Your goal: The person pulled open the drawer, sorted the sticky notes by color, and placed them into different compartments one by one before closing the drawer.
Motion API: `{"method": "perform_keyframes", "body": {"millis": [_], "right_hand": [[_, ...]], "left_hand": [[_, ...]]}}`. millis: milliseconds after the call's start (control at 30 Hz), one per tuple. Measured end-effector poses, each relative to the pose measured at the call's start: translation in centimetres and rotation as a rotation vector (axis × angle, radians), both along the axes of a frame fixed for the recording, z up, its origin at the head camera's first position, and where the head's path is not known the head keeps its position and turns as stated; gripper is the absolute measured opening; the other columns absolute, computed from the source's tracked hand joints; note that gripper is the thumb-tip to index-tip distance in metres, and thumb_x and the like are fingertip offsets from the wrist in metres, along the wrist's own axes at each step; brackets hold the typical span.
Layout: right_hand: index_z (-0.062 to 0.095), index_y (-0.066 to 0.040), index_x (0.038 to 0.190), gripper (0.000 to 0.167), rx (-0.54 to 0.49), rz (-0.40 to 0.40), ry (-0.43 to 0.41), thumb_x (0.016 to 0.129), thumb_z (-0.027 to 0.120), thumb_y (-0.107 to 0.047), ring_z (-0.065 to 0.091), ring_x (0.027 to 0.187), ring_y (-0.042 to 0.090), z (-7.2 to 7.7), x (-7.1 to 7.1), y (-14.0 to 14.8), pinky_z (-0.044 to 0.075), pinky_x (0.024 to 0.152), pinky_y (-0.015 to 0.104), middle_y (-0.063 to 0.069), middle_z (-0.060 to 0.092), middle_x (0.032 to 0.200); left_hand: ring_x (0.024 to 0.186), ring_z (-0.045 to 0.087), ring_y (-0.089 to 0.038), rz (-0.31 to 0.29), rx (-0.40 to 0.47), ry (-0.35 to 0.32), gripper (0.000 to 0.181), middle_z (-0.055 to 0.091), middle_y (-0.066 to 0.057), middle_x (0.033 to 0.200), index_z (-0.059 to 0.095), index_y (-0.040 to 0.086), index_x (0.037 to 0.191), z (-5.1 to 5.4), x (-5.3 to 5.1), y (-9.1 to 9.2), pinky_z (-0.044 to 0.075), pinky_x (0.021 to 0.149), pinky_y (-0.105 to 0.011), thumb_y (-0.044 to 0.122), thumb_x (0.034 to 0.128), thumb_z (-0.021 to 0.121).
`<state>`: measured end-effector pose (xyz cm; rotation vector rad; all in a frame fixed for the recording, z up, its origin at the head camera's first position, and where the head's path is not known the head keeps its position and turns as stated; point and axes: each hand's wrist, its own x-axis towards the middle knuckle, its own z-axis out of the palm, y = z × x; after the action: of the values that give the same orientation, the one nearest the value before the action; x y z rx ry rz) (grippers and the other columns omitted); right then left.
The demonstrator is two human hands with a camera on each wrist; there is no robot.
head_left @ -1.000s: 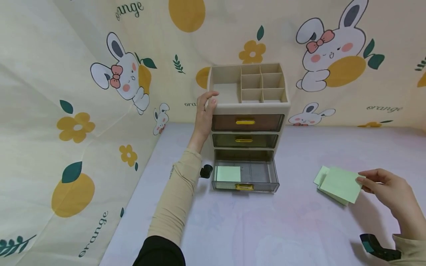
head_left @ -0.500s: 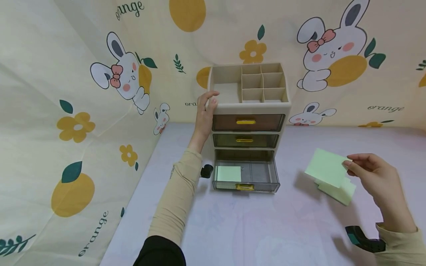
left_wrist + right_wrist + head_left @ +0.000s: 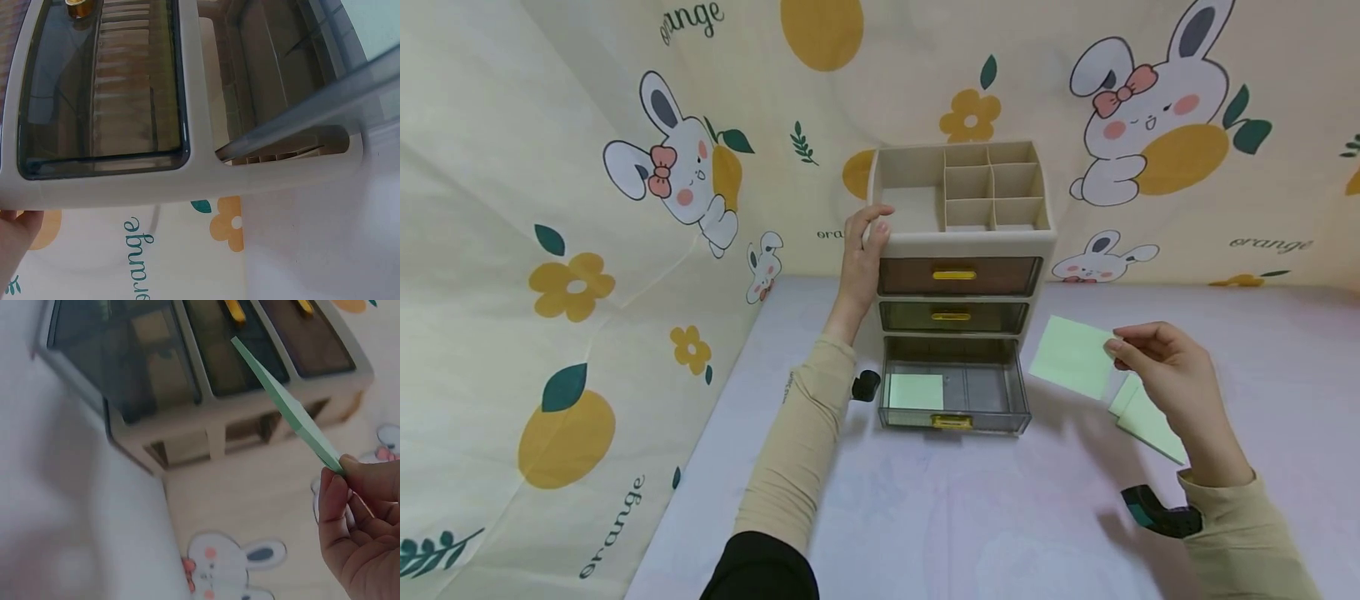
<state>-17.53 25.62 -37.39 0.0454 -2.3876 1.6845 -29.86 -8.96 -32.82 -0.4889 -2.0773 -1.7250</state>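
Observation:
A white desktop drawer organizer (image 3: 966, 245) stands at the back of the table. My left hand (image 3: 859, 267) grips its upper left edge, fingers over the rim. The bottom drawer (image 3: 985, 392) is pulled out, with a light green sticky note pad (image 3: 916, 392) lying in its left part. In the air to the right of the drawer, my right hand (image 3: 1176, 392) pinches another green sticky note pad (image 3: 1075, 357) by its edge; the right wrist view shows this thin pad (image 3: 290, 409) edge-on between thumb and fingers. More green pads (image 3: 1152, 425) lie on the table, partly hidden by my right hand.
The upper drawers, a brown one (image 3: 910, 277) and an olive one (image 3: 910, 317), are closed. Open compartments (image 3: 967, 185) form the organizer's top. A rabbit-patterned cloth (image 3: 820, 92) hangs right behind it, above the pale table surface (image 3: 970, 517).
My right hand has lifted one sticky note pad off the pads on the table and carried it left toward the open drawer. The left hand has stayed on the organizer.

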Motion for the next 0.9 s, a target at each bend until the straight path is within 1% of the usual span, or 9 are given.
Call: {"method": "perform_keyframes", "body": {"millis": [100, 200, 233, 267, 500, 633, 700, 767, 900], "right_hand": [[0.062, -0.012, 0.100, 0.014, 0.020, 0.031, 0.023, 0.087, 0.063, -0.016, 0.060, 0.068, -0.002, -0.2, -0.7, -1.3, 0.049, 0.063, 0.013, -0.020, 0.065, 0.080], [0.061, -0.008, 0.100, 0.015, 0.019, 0.064, 0.030, 0.087, 0.063, -0.015, 0.060, 0.067, -0.002, -0.1, -1.3, -2.6, 0.049, 0.064, 0.013, -0.022, 0.065, 0.080], [0.061, -0.009, 0.099, 0.015, 0.052, 0.070, 0.028, 0.087, 0.063, -0.017, 0.059, 0.068, -0.003, 0.0, -1.4, -3.1, 0.050, 0.065, 0.013, -0.025, 0.063, 0.080], [0.060, -0.008, 0.099, 0.015, 0.054, 0.076, 0.027, 0.087, 0.064, -0.016, 0.059, 0.067, -0.003, 0.0, -1.5, -3.5, 0.050, 0.064, 0.013, -0.025, 0.063, 0.079], [0.059, 0.001, 0.103, 0.026, 0.104, 0.133, -0.003, 0.087, 0.063, -0.018, 0.061, 0.068, -0.004, -0.4, -2.3, -6.1, 0.050, 0.064, 0.015, -0.028, 0.061, 0.077], [0.060, 0.001, 0.103, 0.025, 0.137, 0.172, -0.018, 0.088, 0.063, -0.019, 0.061, 0.069, -0.003, -0.9, -2.7, -7.2, 0.051, 0.064, 0.017, -0.027, 0.061, 0.077], [0.061, 0.000, 0.102, 0.024, 0.148, 0.183, -0.020, 0.088, 0.063, -0.019, 0.062, 0.069, -0.002, -1.2, -2.8, -7.7, 0.051, 0.065, 0.018, -0.025, 0.062, 0.078], [0.062, -0.001, 0.101, 0.023, 0.165, 0.191, -0.022, 0.088, 0.063, -0.020, 0.061, 0.068, -0.001, -1.4, -2.9, -8.1, 0.051, 0.065, 0.019, -0.020, 0.064, 0.078], [0.063, -0.004, 0.100, 0.021, 0.203, 0.197, -0.030, 0.087, 0.063, -0.021, 0.060, 0.069, -0.001, -1.9, -3.0, -8.7, 0.051, 0.064, 0.021, -0.004, 0.069, 0.084]], "left_hand": [[0.128, 0.032, -0.017, 0.002, -0.004, -0.001, 0.041, 0.038, -0.007, 0.136, 0.050, 0.010, 0.125, 0.0, -0.1, 0.0, 0.025, 0.108, -0.035, 0.032, 0.0921, 0.039], [0.129, 0.032, -0.017, -0.002, -0.001, -0.005, 0.040, 0.038, -0.007, 0.137, 0.050, 0.010, 0.125, 0.1, -0.1, -0.1, 0.025, 0.108, -0.036, 0.031, 0.0928, 0.039], [0.129, 0.032, -0.017, -0.004, 0.000, -0.007, 0.039, 0.038, -0.007, 0.137, 0.050, 0.010, 0.125, 0.1, -0.1, -0.1, 0.026, 0.108, -0.037, 0.030, 0.0931, 0.040], [0.129, 0.032, -0.017, -0.005, -0.001, -0.008, 0.039, 0.038, -0.007, 0.137, 0.050, 0.010, 0.125, 0.1, -0.1, 0.0, 0.025, 0.109, -0.037, 0.030, 0.0933, 0.040], [0.129, 0.032, -0.015, 0.006, -0.007, -0.015, 0.044, 0.038, -0.005, 0.137, 0.050, 0.013, 0.125, 0.1, -0.1, 0.1, 0.025, 0.109, -0.039, 0.037, 0.0906, 0.038], [0.128, 0.032, -0.015, 0.008, -0.006, -0.015, 0.047, 0.038, -0.005, 0.137, 0.050, 0.013, 0.125, 0.1, -0.1, 0.1, 0.025, 0.109, -0.041, 0.041, 0.0887, 0.037], [0.129, 0.032, -0.015, 0.007, -0.007, -0.015, 0.047, 0.038, -0.005, 0.137, 0.050, 0.013, 0.125, 0.1, -0.1, 0.1, 0.025, 0.109, -0.041, 0.040, 0.0893, 0.037], [0.128, 0.032, -0.015, 0.005, -0.007, -0.014, 0.045, 0.037, -0.005, 0.137, 0.049, 0.012, 0.125, 0.0, -0.1, 0.0, 0.025, 0.109, -0.040, 0.039, 0.0901, 0.037], [0.129, 0.032, -0.015, 0.006, -0.010, -0.015, 0.043, 0.038, -0.006, 0.137, 0.049, 0.012, 0.125, 0.1, -0.1, 0.0, 0.025, 0.109, -0.038, 0.036, 0.0914, 0.038]]}}
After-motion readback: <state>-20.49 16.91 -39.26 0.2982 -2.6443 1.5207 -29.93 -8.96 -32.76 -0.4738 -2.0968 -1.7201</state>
